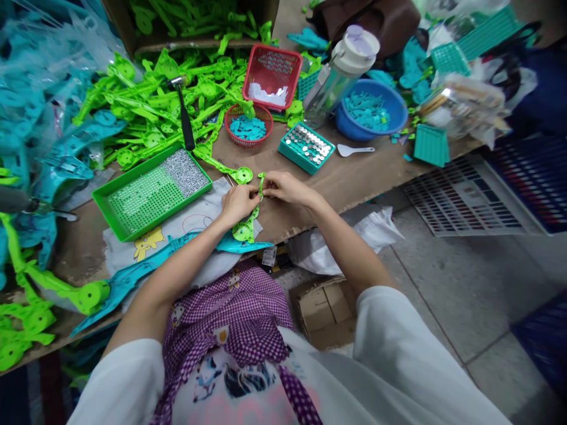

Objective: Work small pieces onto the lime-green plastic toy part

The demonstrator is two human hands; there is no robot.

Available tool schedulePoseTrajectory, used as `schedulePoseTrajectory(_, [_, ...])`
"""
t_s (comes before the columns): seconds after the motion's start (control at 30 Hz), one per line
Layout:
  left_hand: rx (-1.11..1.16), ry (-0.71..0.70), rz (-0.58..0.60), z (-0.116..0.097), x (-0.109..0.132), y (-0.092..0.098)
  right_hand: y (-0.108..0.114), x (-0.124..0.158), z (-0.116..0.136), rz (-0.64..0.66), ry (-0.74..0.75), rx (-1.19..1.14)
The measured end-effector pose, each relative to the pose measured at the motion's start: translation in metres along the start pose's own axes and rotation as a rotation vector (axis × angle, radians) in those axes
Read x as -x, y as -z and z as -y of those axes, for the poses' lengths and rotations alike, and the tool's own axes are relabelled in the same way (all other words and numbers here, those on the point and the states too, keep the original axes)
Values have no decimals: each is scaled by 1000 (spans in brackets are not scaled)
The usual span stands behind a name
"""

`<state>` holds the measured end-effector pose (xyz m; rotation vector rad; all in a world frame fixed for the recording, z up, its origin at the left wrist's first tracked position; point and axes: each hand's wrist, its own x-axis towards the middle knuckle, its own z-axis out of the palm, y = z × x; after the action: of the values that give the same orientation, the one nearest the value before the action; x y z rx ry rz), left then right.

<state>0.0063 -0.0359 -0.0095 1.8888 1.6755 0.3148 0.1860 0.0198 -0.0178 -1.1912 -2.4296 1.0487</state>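
A bright green plastic part [244, 230] with a round end and a narrow arm stands between my hands, over the table's near edge. My left hand [240, 203] has its fingers closed on the narrow arm. From the other side, my right hand [286, 188] pinches the same arm near its upper end; anything small in the fingertips is hidden. Just beyond lies another green plastic part [243, 175] with a round end. Under my left forearm, a long turquoise plastic part [177, 243] rests on a white cloth [121, 245].
A green tray [133, 200] of small metal pieces lies left, with a hammer [183, 115] behind. A red basket [248, 140], a teal tray of silver discs [305, 168], a white scoop [355, 150], a jug [336, 77] and a blue bowl [394, 121] stand beyond.
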Motion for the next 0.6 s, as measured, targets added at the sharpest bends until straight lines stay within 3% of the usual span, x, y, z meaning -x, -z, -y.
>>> schedulePoseTrajectory(0.13, [-12,-23,-2,0,0,0,11,-11,-1,142,-42,-104])
schedulePoseTrajectory(0.27, [-25,-42,-6,0,0,0,21,-19,3,263,-66,-65])
schedulePoseTrajectory(0.47, [1,-111,24,5,0,2,20,-22,2,278,-154,-147])
schedulePoseTrajectory(0.6, [-32,-109,-19,5,3,3,17,-26,-1,283,-169,-114])
